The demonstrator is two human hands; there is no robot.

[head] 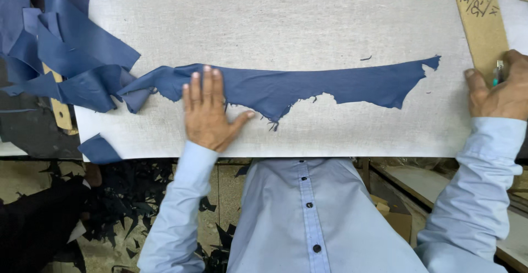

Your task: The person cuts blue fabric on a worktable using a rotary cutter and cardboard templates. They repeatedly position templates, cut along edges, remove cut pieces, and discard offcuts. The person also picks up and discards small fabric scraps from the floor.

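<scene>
Left hand pins a blue strip flat; right hand grips a small tool at the template.

The left hand [206, 110] lies palm down, fingers together and thumb splayed, pressing on the strip [308, 87], apparently to keep it from shifting on the grey board [275, 20]. The strip runs from under the fingers well out to that hand's right, ragged along its near edge. Beyond the hand's left sits a heap of blue offcuts [66, 58]. The right hand [498, 88] is curled shut around a slim tool [498, 74], resting at the lower end of a brown card template [481, 17], likely steadying it. Dark scraps [126, 207] litter the floor below.
</scene>
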